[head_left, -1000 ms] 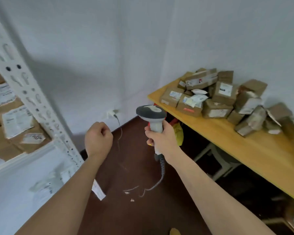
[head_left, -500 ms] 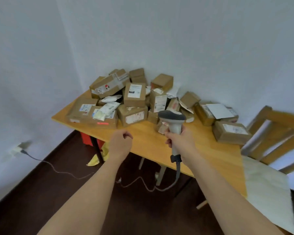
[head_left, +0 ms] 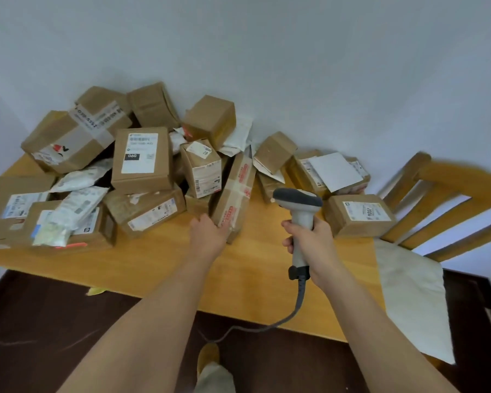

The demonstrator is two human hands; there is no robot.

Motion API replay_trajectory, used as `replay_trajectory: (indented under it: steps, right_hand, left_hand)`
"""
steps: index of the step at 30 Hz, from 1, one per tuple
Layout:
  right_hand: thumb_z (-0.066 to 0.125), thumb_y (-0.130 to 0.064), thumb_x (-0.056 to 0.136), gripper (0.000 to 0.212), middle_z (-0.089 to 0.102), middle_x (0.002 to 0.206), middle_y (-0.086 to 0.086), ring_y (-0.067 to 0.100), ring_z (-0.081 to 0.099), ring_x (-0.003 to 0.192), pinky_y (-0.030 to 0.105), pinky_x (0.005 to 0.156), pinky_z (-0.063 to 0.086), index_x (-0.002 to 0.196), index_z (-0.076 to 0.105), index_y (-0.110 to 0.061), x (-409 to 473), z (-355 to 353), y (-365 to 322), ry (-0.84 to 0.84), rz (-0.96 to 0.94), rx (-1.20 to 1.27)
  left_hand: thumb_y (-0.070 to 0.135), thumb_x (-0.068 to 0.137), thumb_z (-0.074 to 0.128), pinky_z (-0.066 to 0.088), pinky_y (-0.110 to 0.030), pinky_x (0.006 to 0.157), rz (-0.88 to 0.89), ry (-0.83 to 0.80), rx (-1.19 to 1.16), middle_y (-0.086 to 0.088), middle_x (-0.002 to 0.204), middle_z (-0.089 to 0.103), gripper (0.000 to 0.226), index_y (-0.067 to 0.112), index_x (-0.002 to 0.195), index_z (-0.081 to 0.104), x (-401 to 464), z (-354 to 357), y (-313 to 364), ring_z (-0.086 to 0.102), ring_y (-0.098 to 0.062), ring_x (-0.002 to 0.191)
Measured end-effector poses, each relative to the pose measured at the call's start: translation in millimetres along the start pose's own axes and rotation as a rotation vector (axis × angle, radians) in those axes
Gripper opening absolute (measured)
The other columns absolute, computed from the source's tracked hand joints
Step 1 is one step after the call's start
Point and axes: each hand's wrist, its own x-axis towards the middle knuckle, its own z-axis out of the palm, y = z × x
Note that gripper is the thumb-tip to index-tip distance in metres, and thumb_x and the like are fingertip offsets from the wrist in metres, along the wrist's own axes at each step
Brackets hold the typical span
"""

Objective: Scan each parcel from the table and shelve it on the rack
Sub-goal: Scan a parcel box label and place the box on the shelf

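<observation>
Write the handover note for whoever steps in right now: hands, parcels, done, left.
Left hand: on the near end of the long brown cardboard box with red-printed tape, which leans on the pile; whether it has a real grip cannot be told.
Right hand: grips the grey-and-white handheld barcode scanner, cable trailing off the table edge.
Parcels: a heap of brown cardboard boxes and white mailer bags on the yellow wooden table against the wall; one labelled box sits apart on the right.
Done: nothing visible here; the rack is out of view.
Left: lift this box, scan, shelve, then the rest.
</observation>
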Motion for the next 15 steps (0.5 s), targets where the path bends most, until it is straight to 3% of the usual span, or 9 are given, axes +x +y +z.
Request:
replay_trajectory:
  steps: [5, 7, 11, 15]
  right_hand:
    - [0.063, -0.009, 0.093, 0.009, 0.057, 0.08, 0.006, 0.01, 0.057, 0.054, 0.027, 0.056, 0.049, 0.099, 0.057, -0.014, 50, 1, -1, -0.001, 0.043, -0.012]
    - [0.063, -0.008, 0.093, 0.011, 0.057, 0.08, 0.006, 0.009, 0.057, 0.053, 0.025, 0.055, 0.049, 0.099, 0.057, -0.015, 64, 1, 3, -0.022, 0.065, -0.02]
    - [0.062, -0.007, 0.093, 0.012, 0.058, 0.082, 0.006, 0.011, 0.057, 0.054, 0.024, 0.052, 0.049, 0.099, 0.058, -0.016, 84, -1, 11, -0.075, 0.088, -0.052]
    - [0.063, -0.008, 0.093, 0.015, 0.059, 0.081, 0.008, 0.012, 0.058, 0.054, 0.022, 0.049, 0.048, 0.107, 0.057, -0.01, 93, -4, 16, -0.116, 0.106, -0.083]
  left_hand:
    - [0.049, 0.094, 0.056, 0.044, -0.04, 0.088, -0.098, 0.007, 0.105, -0.015, 0.129, 0.05, 0.054, 0.005, 0.124, 0.052, 48, 27, 12, 0.053, -0.031, 0.113]
    - [0.051, 0.091, 0.059, 0.049, -0.039, 0.08, -0.116, -0.023, 0.075, -0.013, 0.122, 0.06, 0.054, 0.007, 0.12, 0.054, 57, 39, 7, 0.059, -0.03, 0.109]
    - [0.048, 0.087, 0.067, 0.053, -0.037, 0.083, -0.075, 0.008, -0.063, -0.01, 0.122, 0.063, 0.057, 0.008, 0.125, 0.054, 54, 50, -1, 0.061, -0.029, 0.111]
    - [0.045, 0.091, 0.063, 0.051, -0.032, 0.068, -0.012, 0.04, 0.116, -0.006, 0.112, 0.064, 0.045, 0.009, 0.116, 0.057, 22, 45, -15, 0.063, -0.024, 0.098]
